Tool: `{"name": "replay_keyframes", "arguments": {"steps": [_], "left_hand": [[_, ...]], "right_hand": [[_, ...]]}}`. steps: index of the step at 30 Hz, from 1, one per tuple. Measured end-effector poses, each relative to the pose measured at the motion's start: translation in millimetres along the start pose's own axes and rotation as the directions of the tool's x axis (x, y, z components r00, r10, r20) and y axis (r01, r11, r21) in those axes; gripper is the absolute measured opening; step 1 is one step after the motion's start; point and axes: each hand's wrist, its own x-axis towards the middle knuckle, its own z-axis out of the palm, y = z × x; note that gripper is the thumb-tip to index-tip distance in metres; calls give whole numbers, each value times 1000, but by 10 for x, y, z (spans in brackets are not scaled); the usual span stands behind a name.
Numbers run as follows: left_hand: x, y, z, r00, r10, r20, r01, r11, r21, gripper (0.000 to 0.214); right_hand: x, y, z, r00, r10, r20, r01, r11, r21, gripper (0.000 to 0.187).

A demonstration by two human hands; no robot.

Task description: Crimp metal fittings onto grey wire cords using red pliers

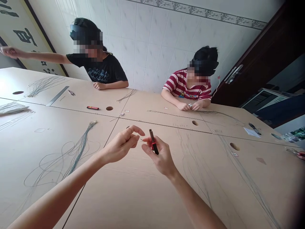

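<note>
Left hand point(122, 143): above the counter point(143, 197), near its middle. Narrow grip, thumb and fingers pinched on a thin wire point(141, 139) that is barely visible.
Right hand point(160, 156): just beside the left. Grip closed around a red-and-black tool point(153, 144), held upright with its tip near the wire.
Cord bundle point(79, 148): lies loose on the counter, left of both hands.
Farther back: small red bar point(92, 107); metal ruler point(57, 95).
Far edge: two seated people, one in a black shirt point(105, 71) and one in a striped shirt point(181, 84), with hands on the counter.
</note>
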Motion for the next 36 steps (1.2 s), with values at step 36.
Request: {"name": "replay_keyframes", "arguments": {"steps": [36], "left_hand": [[-32, -23, 21, 993, -114, 37, 119, 971, -207, 44]], "right_hand": [[12, -62, 6, 1000, -4, 25, 3, 1000, 17, 21]]}}
